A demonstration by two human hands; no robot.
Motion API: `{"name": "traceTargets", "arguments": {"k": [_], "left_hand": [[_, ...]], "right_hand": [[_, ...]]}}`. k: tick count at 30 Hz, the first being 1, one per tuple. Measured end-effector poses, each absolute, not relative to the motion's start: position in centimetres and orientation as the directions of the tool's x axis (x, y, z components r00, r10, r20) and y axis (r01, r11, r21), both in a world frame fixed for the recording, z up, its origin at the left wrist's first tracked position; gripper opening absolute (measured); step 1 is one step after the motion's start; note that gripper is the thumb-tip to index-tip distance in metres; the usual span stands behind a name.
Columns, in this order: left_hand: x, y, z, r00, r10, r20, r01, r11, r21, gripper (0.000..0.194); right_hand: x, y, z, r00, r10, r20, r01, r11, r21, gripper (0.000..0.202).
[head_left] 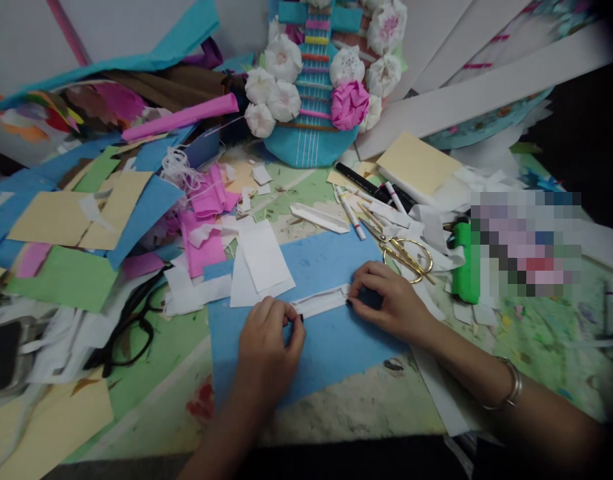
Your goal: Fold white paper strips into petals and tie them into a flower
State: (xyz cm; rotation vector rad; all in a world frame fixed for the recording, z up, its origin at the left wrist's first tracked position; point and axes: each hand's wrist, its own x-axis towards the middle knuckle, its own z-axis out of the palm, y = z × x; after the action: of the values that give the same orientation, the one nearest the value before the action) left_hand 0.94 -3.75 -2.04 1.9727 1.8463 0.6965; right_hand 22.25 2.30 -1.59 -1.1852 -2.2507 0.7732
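A narrow folded strip of white paper (322, 303) is stretched between my two hands, just above or on a blue sheet (331, 353). My left hand (272, 340) pinches its left end between thumb and fingers. At the right end my right hand (389, 300) pinches it the same way, a bracelet on that wrist. White paper pieces (266, 257) overlap the blue sheet's upper left edge. Gold-handled scissors (403, 253) lie just beyond my right hand. A folded white paper piece (320, 218) with pointed ends rests behind the blue sheet.
A blue paper guitar (313, 143) with white and pink paper flowers stands at the back. Markers (351, 213) and a green object (466, 263) lie to the right. Coloured paper (66, 277), black glasses (136, 333) and a phone (3, 353) crowd the left side.
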Motion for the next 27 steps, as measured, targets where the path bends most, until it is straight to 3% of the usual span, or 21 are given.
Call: {"name": "traceTargets", "arguments": {"k": [5,10,13,18,22,27], "left_hand": [[1.0,-3.8,-1.7,0.02,0.994,0.108,0.813,-0.079,0.578,0.01],[0.7,-4.2,-2.1,0.13,0.976,0.175,0.792,-0.209,0.573,0.013],[0.7,-4.5,-2.7,0.177,0.945,0.276,0.818,-0.297,0.492,0.018],[1.2,-4.9,-2.9,0.364,0.808,0.464,0.861,-0.482,0.165,0.021],[2.1,-6.2,-1.8,0.491,0.752,0.44,0.867,-0.474,-0.158,0.027],[3.2,-8.0,-1.1,0.435,0.844,0.314,0.894,-0.364,-0.261,0.035]], "right_hand": [[22.3,2.3,-1.4,-0.505,0.848,0.161,0.557,0.462,-0.69,0.012],[22.4,2.1,-1.7,-0.543,0.806,0.234,0.485,0.529,-0.696,0.02],[22.6,2.0,-2.1,-0.574,0.766,0.291,0.474,0.6,-0.645,0.023],[23.1,2.1,-1.0,-0.701,0.666,0.255,0.531,0.726,-0.437,0.026],[22.6,1.4,0.8,-0.796,0.59,0.133,0.571,0.806,-0.155,0.026],[20.7,-1.1,1.3,-0.795,0.606,0.031,0.607,0.792,0.072,0.022]]}}
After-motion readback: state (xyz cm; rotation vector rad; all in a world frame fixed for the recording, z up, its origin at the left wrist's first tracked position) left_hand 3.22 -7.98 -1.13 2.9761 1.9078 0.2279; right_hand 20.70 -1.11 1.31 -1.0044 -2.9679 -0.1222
